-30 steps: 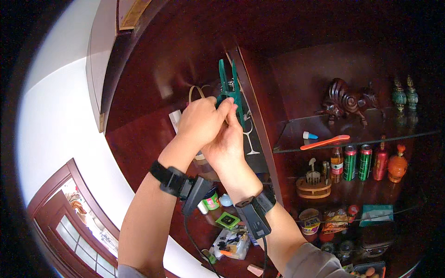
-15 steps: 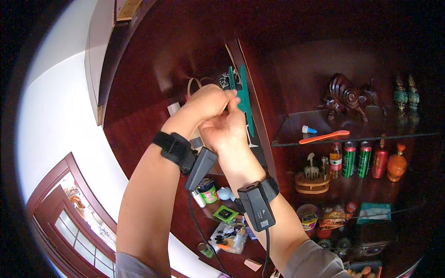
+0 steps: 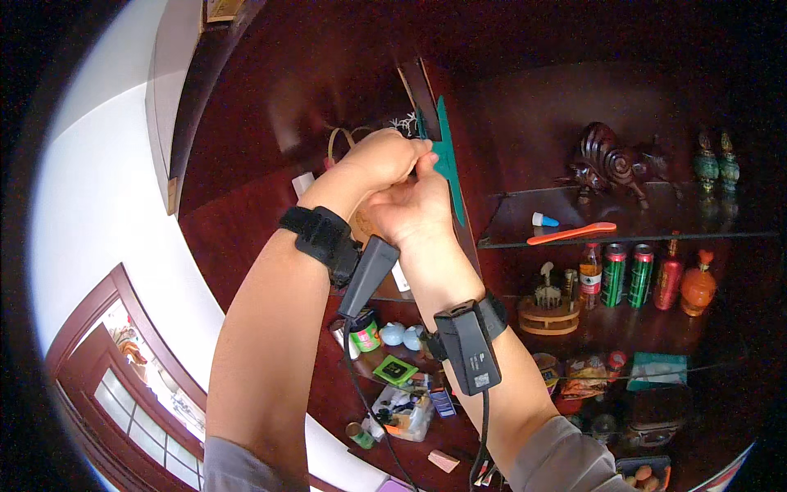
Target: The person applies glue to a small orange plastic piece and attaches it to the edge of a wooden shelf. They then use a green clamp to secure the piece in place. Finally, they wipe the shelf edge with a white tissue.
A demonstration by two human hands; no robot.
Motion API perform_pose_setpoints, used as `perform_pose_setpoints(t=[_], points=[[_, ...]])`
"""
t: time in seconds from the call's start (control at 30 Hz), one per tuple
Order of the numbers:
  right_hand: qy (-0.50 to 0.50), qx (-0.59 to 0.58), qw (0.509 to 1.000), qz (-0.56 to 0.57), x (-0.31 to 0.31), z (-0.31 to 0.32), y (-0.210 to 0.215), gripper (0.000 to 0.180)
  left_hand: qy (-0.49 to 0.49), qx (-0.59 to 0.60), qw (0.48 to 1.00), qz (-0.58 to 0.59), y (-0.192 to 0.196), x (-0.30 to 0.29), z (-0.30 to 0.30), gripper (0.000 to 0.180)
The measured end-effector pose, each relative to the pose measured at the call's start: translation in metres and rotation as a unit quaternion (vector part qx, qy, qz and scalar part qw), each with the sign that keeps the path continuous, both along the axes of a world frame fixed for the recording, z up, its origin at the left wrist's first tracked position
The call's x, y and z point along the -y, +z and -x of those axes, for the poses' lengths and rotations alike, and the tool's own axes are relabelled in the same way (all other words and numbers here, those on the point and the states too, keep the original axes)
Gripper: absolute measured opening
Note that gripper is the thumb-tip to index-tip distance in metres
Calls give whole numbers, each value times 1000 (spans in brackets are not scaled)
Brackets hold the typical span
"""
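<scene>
My left hand (image 3: 384, 156) and my right hand (image 3: 416, 201) meet high up in front of the dark red cabinet. The fingertips of both are pinched together at the left edge of a flat green piece (image 3: 448, 168), long and narrow with pointed ends. It stands against the upright divider (image 3: 422, 86). A white branching shape (image 3: 405, 123) and a thin tan loop (image 3: 332, 148) show behind my left hand. Exactly how the fingers grip the green piece is partly hidden by the hands.
Right, a glass shelf (image 3: 516, 234) bears a dark carved animal figure (image 3: 611, 164), an orange stick (image 3: 571, 234) and a blue-capped tube (image 3: 544, 220). Below stand cans (image 3: 613, 277), bottles (image 3: 698, 287) and a wooden holder (image 3: 549, 316). A clear box (image 3: 406, 414) lies lower down.
Both hands have shifted a little to the right and up, and the green piece has moved with them, now lying further over the divider. Both hands stay pinched.
</scene>
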State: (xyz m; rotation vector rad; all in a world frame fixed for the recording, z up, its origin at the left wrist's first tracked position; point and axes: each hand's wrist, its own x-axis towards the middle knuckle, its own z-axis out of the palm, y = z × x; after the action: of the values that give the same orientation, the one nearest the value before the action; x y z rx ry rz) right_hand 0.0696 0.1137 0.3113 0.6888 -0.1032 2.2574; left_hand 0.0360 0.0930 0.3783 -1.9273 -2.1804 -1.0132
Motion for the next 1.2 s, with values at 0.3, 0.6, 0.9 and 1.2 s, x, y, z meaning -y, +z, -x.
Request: perform_pose_setpoints(t=[0.3,0.6,0.9,1.2], points=[[-43,31,999,4,6,0,-11,37,47,-96,991,-85,-16,-4,16,43],[-11,18,999,-29,6,15,-21,38,24,-50,995,-88,-27,-2,32,46],[-46,28,998,-18,-2,4,-19,37,44,-113,991,-64,-20,-13,21,46],[-49,47,998,5,-2,-3,-17,33,12,-106,991,-81,-22,-24,25,51]])
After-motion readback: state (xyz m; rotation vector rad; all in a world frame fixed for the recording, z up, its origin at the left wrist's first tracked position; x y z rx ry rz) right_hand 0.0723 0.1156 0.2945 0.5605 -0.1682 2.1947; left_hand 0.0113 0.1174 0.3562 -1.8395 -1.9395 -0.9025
